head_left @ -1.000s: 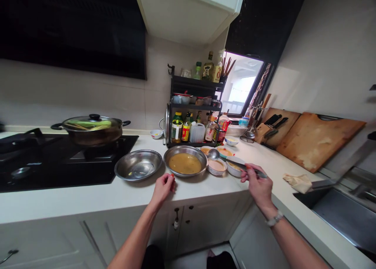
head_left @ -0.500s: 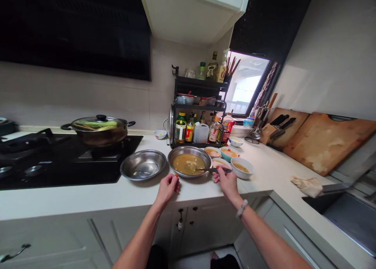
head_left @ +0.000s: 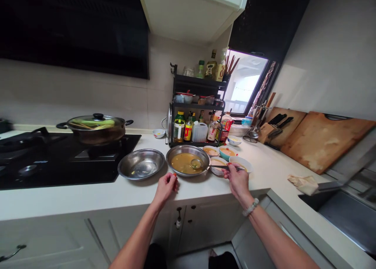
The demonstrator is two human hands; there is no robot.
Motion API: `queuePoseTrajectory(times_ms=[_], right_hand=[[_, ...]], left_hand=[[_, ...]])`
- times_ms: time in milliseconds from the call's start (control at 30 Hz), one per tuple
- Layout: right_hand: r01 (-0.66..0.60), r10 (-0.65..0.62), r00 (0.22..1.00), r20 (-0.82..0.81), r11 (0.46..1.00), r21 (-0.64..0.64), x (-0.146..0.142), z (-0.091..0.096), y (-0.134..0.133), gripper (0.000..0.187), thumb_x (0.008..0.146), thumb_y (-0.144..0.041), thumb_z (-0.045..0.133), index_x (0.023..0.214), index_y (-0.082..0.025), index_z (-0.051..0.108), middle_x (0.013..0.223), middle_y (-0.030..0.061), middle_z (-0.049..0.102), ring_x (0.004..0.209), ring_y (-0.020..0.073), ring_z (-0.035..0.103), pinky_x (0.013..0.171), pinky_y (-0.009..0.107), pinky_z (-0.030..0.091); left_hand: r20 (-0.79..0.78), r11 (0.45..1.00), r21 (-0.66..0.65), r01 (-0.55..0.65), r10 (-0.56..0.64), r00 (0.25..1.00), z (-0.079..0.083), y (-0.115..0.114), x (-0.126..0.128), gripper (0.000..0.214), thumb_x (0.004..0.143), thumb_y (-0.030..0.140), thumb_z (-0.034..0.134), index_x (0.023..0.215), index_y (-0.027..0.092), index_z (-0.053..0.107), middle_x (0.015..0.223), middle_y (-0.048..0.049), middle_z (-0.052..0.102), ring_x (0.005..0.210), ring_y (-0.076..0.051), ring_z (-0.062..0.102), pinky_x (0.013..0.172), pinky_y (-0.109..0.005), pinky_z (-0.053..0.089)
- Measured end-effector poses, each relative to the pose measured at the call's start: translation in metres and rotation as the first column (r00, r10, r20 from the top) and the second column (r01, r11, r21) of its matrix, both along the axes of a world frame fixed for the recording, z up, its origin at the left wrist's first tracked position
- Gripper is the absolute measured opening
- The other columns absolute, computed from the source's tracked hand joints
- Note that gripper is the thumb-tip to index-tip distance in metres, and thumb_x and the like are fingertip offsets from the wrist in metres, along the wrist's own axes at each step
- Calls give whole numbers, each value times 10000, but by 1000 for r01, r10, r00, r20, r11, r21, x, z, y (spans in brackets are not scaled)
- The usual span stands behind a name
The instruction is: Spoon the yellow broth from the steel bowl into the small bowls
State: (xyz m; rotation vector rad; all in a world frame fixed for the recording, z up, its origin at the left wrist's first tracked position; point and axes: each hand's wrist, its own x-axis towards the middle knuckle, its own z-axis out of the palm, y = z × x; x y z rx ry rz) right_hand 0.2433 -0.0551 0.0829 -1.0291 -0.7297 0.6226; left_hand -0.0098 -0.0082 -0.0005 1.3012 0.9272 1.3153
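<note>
Left hand [head_left: 167,187]: loosely curled, nothing seen in grip, above counter [head_left: 73,198]. Right hand [head_left: 239,179]: closed around handle of ladle [head_left: 196,164], shifted slightly rightward within the last half-second. Ladle: scoop within soup basin [head_left: 181,173], earlier sunk, now showing at surface, apparently filled; dipping judged largely done. Right of basin: pink bowl [head_left: 215,173], under handle; white bowl [head_left: 249,166], partly behind right hand. Beyond: teal bowl [head_left: 225,157]. Farther left: lidded pot [head_left: 95,135], on stove [head_left: 88,174].
</note>
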Motion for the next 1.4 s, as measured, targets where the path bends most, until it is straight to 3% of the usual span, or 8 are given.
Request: queuePoseTrajectory(times_ms=[533, 800, 1033, 1100, 1200, 1300, 1400], right_hand=[[111, -108, 992, -65, 993, 33, 35, 26, -13, 308, 565, -322, 769, 739, -150, 581, 521, -7, 616, 425, 119, 576, 352, 176, 421], [245, -241, 969, -54, 965, 96, 83, 42, -28, 285, 529, -270, 760, 713, -131, 591, 562, -5, 613, 451, 121, 605, 354, 164, 426], [398, -405, 914, 15, 904, 155, 129, 37, -37, 308, 567, -353, 742, 724, -156, 564, 542, -29, 599, 383, 96, 548, 317, 171, 422], [429, -449, 888, 102, 887, 168, 135, 33, -42, 329, 598, -399, 727, 753, -162, 559, 519, -36, 588, 367, 101, 534, 315, 187, 432], [435, -454, 817, 356, 890, 138, 136, 25, -53, 334, 690, -449, 669, 826, -156, 586, 520, -25, 592, 375, 114, 546, 353, 218, 472], [424, -417, 673, 611, 894, 144, 131, 18, -64, 324, 786, -454, 586, 898, -153, 623, 567, -4, 609, 432, 132, 590, 418, 246, 511], [360, -411, 527, 744, 901, 242, 120, 15, -70, 290, 832, -431, 549, 910, -169, 647, 651, 18, 627, 496, 143, 616, 475, 274, 535]], left_hand=[[9, 1000, 6, -15, 15, 1000, -1, 2, 0, 434, 730, 577, 590, 602, 168, 529, 475, 38, 502, 406, -90, 453, 419, -207, 397], [-13, 1000, 12, -10, 10, 1000, -3, 2, -1, 418, 742, 562, 584, 610, 168, 540, 476, 33, 513, 420, -99, 477, 425, -210, 414], [-1, 1000, 9, -5, 5, 1000, -5, 4, -1, 423, 736, 567, 588, 607, 168, 530, 487, 36, 518, 413, -91, 466, 416, -210, 416], [2, 1000, 3, -9, 9, 1000, -3, 4, 0, 424, 726, 570, 593, 606, 168, 533, 486, 39, 514, 409, -90, 459, 413, -211, 413], [4, 1000, -4, -11, 11, 1000, -1, 3, 0, 423, 718, 570, 597, 602, 168, 531, 487, 39, 512, 416, -91, 462, 413, -210, 411], [-4, 1000, -3, -11, 11, 1000, -1, 2, 0, 420, 723, 566, 593, 602, 169, 530, 486, 39, 511, 422, -94, 466, 418, -213, 415], [-17, 1000, 1, -9, 9, 1000, -2, 2, -1, 421, 733, 566, 584, 603, 169, 529, 479, 39, 511, 414, -94, 463, 419, -214, 412]])
